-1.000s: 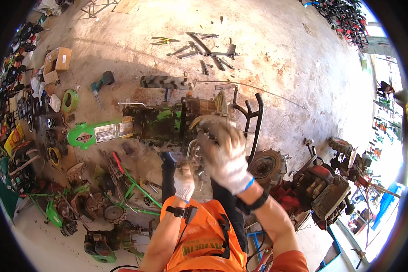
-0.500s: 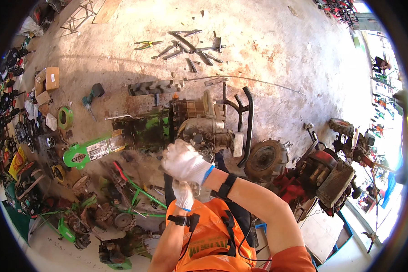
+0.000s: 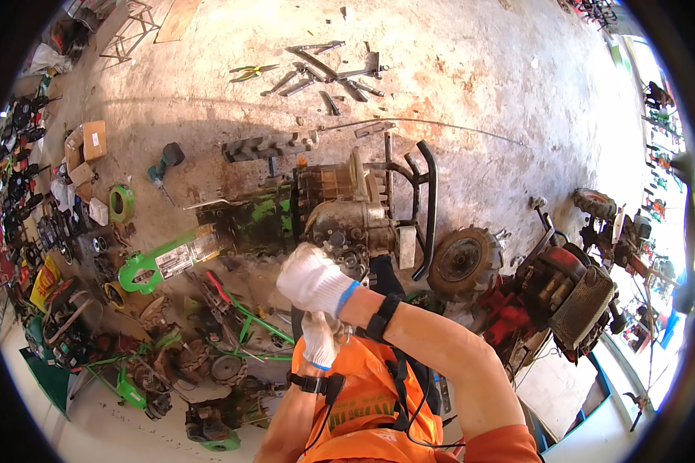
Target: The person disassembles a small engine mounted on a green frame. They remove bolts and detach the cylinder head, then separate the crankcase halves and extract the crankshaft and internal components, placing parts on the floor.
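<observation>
1. Gloved in white knit, the person's right hand [image 3: 313, 279] is curled into a loose fist, right above the left hand [image 3: 320, 339] as I look down on them.
2. That left hand is half closed, close to the orange apron [image 3: 363, 397]; the 2 hands overlap in view, and I can't tell whether they touch or what either grips.
3. Just past the right fist sits a grimy metal engine block [image 3: 347, 220], on the floor in front of the person, bolted up to a dirty green housing [image 3: 262, 220].
4. Off that housing's left end reaches a bright green cover [image 3: 174, 262] with pale labels; at the other end stands a black tubular guard [image 3: 428, 208].
5. A lugged tyre [image 3: 269, 147] shows edge-on behind the housing, and a muddy wheel [image 3: 465, 262] lies to the right of the guard.
6. Farther right is a red-and-black machine [image 3: 575, 305] with a mesh grille.
7. Out on the concrete floor [image 3: 479, 77] lie black metal bars [image 3: 316, 68] and yellow-handled pliers [image 3: 252, 72].
8. Over to the left are a teal cordless drill [image 3: 164, 164], an opened cardboard box [image 3: 94, 140] and a green ring [image 3: 120, 204].
</observation>
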{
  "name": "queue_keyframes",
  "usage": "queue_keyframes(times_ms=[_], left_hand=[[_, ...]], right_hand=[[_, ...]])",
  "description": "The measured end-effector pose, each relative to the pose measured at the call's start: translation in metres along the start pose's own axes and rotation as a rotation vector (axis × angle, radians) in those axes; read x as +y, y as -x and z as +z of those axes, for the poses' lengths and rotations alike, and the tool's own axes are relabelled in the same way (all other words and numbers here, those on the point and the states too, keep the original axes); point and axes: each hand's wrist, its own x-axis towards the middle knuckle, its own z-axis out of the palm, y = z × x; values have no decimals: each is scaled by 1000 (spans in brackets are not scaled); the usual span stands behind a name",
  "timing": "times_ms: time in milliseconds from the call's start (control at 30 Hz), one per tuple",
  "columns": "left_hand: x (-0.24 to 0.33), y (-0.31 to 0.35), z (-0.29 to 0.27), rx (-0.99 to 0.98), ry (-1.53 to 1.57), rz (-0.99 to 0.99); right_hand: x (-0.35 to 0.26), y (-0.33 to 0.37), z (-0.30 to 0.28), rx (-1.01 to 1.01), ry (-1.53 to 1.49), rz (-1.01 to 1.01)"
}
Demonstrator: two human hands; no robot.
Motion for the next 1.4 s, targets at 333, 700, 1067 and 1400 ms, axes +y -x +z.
queue_keyframes(times_ms=[333, 700, 1067, 1400], left_hand=[[4, 8, -23, -263, -138, -39], [22, 47, -8, -143, -207, -173], [23, 41, -9, -214, -258, -56], [69, -18, -59, 132, -1367, 528]], right_hand=[[-3, 11, -34, -127, -77, 32], [-8, 11, -33, -45, -116, 95], [-6, 20, -20, 77, 0, 69], [1, 148, 79, 1040, -753, 455]])
